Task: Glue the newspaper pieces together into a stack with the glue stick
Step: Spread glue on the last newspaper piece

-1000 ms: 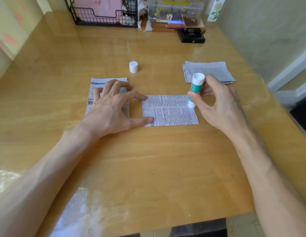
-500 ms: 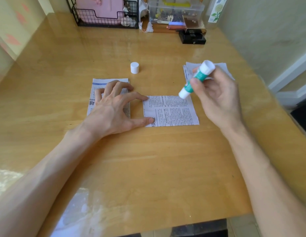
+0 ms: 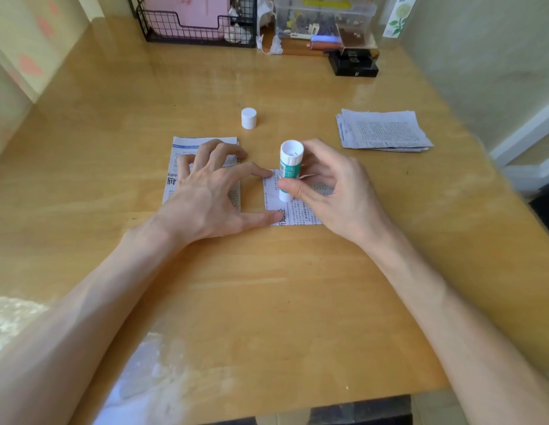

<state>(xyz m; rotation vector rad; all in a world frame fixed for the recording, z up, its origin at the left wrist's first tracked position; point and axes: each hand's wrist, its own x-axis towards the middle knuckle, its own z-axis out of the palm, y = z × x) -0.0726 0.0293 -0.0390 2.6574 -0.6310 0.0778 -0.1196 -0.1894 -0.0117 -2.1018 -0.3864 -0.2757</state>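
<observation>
The right hand point(image 3: 337, 191) is curling round the uncapped glue stick point(image 3: 290, 167), holding it upright with its tip down on the single newspaper piece point(image 3: 300, 214) mid-table. The left hand point(image 3: 211, 194), fingers spread, is pinning that piece's left edge with forefinger and thumb and resting its other fingers on the glued stack point(image 3: 202, 145) just beside it. It's looking like mid-task: this sheet is getting its glue, and the loose pile point(image 3: 383, 130) at far right is waiting its turn.

Wooden table point(image 3: 282, 302) bears a white cap point(image 3: 249, 118), newspaper pile point(image 3: 383, 130), newspaper stack point(image 3: 202, 144), single sheet point(image 3: 303, 214) and wire basket point(image 3: 162, 24)
</observation>
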